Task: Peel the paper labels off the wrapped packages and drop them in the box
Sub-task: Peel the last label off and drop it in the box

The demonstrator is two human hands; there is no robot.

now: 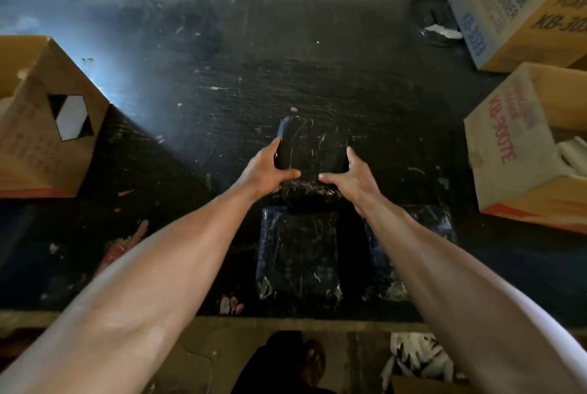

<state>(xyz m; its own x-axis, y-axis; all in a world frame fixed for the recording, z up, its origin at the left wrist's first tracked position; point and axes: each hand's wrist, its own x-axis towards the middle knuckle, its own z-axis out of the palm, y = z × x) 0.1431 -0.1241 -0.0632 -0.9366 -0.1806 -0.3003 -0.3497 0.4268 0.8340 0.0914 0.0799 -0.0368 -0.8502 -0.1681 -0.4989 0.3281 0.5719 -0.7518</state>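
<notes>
A black plastic-wrapped package (313, 146) is held above the dark table between both hands. My left hand (268, 168) grips its left side, fingers wrapped round the edge and thumb under its near edge. On its right side is my right hand (349, 173), thumb pointing inward along the near edge. No paper label shows on its upper face. Two more wrapped packages lie nearer to me: one (298, 254) straight below the held one, another (422, 222) partly hidden by my right forearm.
An open cardboard box (54, 114) with a hexagonal hole stands at the left. At the right stands an open box (508, 152) holding white scraps, with a closed carton (508, 6) behind it. Paper bits speckle the black table (190, 107). A foot (313, 358) shows below.
</notes>
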